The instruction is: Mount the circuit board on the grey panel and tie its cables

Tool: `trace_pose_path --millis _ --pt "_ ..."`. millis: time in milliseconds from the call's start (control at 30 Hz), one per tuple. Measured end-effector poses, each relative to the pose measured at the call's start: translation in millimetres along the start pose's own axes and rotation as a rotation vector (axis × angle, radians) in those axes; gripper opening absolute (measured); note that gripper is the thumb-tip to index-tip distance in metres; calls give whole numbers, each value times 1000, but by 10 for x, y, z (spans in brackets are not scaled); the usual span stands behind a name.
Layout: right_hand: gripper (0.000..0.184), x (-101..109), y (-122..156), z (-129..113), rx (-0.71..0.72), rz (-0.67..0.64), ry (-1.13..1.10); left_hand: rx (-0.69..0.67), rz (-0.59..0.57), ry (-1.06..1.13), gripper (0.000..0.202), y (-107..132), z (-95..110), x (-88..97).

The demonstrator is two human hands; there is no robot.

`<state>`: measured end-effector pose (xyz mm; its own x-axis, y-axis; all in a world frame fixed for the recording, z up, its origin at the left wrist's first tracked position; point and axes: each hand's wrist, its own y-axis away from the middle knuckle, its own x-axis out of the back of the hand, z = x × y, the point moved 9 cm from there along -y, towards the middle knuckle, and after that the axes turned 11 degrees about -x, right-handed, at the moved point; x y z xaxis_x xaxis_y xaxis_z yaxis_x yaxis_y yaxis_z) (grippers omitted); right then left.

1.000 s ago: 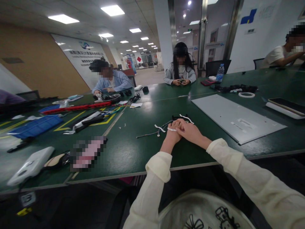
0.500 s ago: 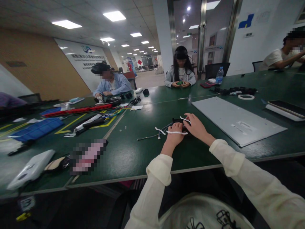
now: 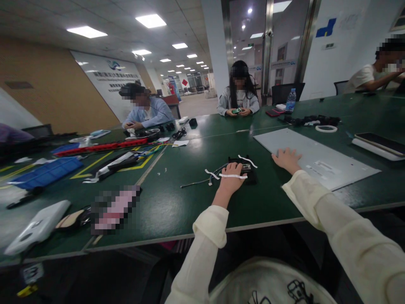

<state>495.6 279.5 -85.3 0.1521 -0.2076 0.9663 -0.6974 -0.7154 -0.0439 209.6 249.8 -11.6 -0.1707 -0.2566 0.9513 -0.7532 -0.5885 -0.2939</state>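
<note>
My left hand (image 3: 230, 175) rests over the left part of a small black device (image 3: 251, 175) on the table, its fingers bent on it and hiding much of it. An exposed inner part shows beside my fingertips. One white strip (image 3: 248, 160) lies across the device's far edge. Another white strip (image 3: 232, 176) runs across the back of my left hand. Thin grey cables (image 3: 198, 183) trail out leftward, with a white strip (image 3: 211, 174) among them. Away to the right, my right hand (image 3: 287, 159) is open, fingers spread, over the left part of a flat grey panel (image 3: 316, 156).
The green table (image 3: 164, 202) also bears a white tape roll (image 3: 326, 128), a phone on a white box (image 3: 379, 143), a bottle (image 3: 290, 100), a blue tray (image 3: 46, 172) and a white case (image 3: 38, 228). Several people sit around it; a person opposite (image 3: 238, 95) holds a small green item.
My right hand has left the black device and moved right to the grey panel, its fingers spreading. More of the device shows. My left hand has stayed on it.
</note>
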Motion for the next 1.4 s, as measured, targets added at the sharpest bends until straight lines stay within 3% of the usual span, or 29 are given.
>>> trace_pose_path --millis 500,667,1000,1233,1400 --pt "68 -17 9 -89 85 -15 14 -34 -62 47 47 -135 -143 9" --pt "68 -3 13 -103 93 -4 19 -59 -63 76 42 -149 -187 17" --pt "68 -13 197 -298 224 -72 49 -102 -69 39 44 -185 -200 33" --pt "59 36 270 -342 278 -77 27 -142 -17 30 48 -178 -196 187" --pt "54 96 377 -413 332 -88 9 -70 37 17 47 -201 -318 343"
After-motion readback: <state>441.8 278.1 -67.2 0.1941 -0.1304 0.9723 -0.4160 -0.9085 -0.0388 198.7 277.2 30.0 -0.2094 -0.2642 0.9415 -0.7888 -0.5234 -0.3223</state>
